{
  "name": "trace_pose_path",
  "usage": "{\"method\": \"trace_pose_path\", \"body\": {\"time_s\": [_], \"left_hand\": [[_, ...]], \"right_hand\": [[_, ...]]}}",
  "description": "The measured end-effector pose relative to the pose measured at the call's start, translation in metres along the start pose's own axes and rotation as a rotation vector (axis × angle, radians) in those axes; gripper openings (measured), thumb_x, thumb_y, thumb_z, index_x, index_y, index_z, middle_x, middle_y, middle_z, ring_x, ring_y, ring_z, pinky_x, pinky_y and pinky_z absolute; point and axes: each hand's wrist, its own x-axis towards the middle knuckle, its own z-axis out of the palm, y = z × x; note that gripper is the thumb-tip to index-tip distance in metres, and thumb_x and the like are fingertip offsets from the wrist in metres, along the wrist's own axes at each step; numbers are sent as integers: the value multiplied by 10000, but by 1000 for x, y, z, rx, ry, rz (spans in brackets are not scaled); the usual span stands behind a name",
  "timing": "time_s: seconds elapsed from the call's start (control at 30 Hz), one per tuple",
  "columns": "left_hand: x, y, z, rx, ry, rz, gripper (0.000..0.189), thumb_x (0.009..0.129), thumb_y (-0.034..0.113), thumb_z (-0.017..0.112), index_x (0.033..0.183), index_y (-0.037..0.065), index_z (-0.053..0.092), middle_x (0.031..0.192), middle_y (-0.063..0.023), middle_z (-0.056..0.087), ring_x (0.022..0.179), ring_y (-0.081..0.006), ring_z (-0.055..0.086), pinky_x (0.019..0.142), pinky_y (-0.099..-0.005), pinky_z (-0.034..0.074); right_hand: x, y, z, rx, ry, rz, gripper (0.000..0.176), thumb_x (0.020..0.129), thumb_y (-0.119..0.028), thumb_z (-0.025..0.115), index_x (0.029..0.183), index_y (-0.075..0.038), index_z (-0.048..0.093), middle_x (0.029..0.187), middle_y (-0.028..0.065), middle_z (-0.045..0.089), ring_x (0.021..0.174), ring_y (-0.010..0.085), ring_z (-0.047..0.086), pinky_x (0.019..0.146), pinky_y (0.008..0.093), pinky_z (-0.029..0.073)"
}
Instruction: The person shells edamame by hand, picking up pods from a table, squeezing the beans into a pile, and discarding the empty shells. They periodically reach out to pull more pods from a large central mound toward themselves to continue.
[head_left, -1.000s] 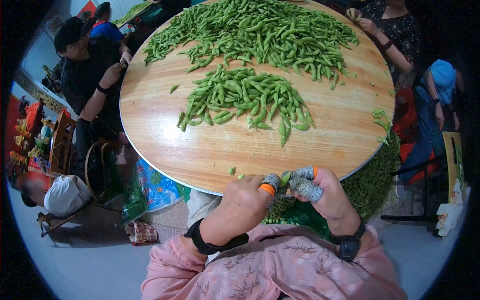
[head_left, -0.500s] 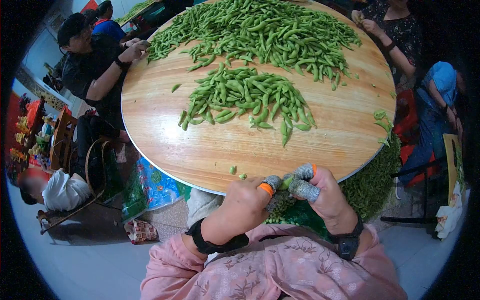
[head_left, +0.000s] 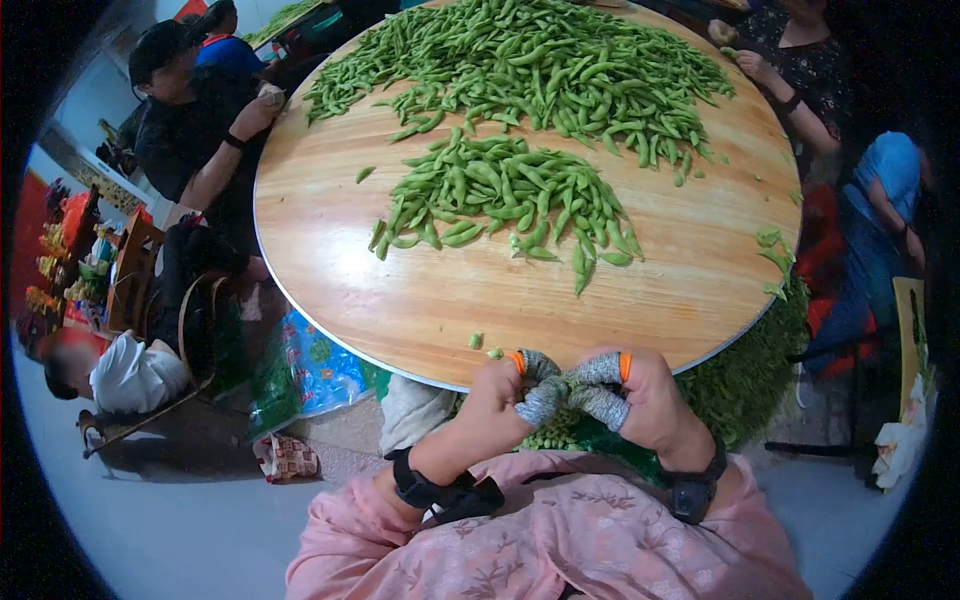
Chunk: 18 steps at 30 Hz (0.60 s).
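My left hand and my right hand meet just below the near rim of the round wooden table. Both wear grey finger sleeves with orange rims and black wrist straps. The covered fingertips pinch together; the edamame pod between them is hidden by the fingers. Right under my hands lies a green bag with shelled pieces. A small pile of edamame pods lies on the table ahead of me, with a much larger pile beyond it. Two small green bits rest near the table's edge.
A person in black sits at the table's left, another person at the far right, and one in blue beside them. A heap of pods lies under the table's right rim. A blue patterned bag and a crouching person are at the left.
My fingers have closed over the pod, which showed green between them before. My left wrist has turned inward. The person in black has pulled an arm back from the table.
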Motion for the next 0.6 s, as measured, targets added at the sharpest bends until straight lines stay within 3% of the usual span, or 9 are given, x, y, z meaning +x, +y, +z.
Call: {"method": "trace_pose_path", "body": {"time_s": [0.1,0.13,0.17,0.2,0.27,0.4,0.5,0.53,0.6], "left_hand": [[0,-12,3,159,52,110,63,699,27,514,754,1,526,586,-30,497,534,-115,455,492,-241,365],[0,-15,4,223,74,188,122,656,-2,504,775,3,532,580,-58,507,525,-156,484,492,-262,376],[-4,-14,0,399,69,164,221,625,-38,450,827,-25,537,679,-46,535,599,-145,507,573,-252,422],[-5,-13,-4,399,69,163,221,625,-38,450,827,-25,537,679,-46,535,599,-145,507,573,-252,422],[-3,-14,-16,741,296,505,244,615,-36,441,838,-22,539,685,-87,544,605,-178,534,573,-258,426],[10,-22,-47,806,513,412,265,632,-31,478,887,-11,545,722,-136,550,620,-230,557,579,-278,440],[0,-27,-41,918,321,454,292,628,-20,512,914,12,557,723,-118,555,608,-234,545,568,-287,435],[-1,-22,-33,917,225,485,308,600,26,572,903,84,586,772,-106,554,631,-264,516,548,-321,411],[-2,1,-23,1089,134,664,304,592,27,585,891,79,585,795,-96,560,670,-255,501,565,-316,405]], "right_hand": [[1,1,2,-142,-64,-22,137,705,48,528,835,29,569,756,74,577,718,126,541,650,231,427],[0,6,5,-119,-1,5,136,702,45,534,831,26,573,764,73,582,718,126,543,648,233,431],[-2,8,5,-98,65,34,135,698,42,541,827,23,576,772,71,587,718,126,546,646,235,434],[-4,7,2,-97,65,35,135,698,42,541,827,23,576,772,71,587,718,126,546,646,235,434],[-11,1,-12,-123,224,72,137,693,35,548,823,16,582,782,63,595,715,124,550,650,237,440],[-42,-1,-54,-271,343,116,134,698,41,539,820,12,586,734,61,600,698,121,556,647,229,439],[-69,-2,-82,-294,481,146,143,695,34,536,826,14,588,713,61,598,691,121,560,649,230,438],[-77,-4,-90,-351,514,211,163,693,27,535,848,17,584,717,63,596,686,126,558,644,235,435],[-93,0,-103,-404,553,274,184,691,21,534,869,20,579,722,64,594,681,131,555,640,240,433]]}}
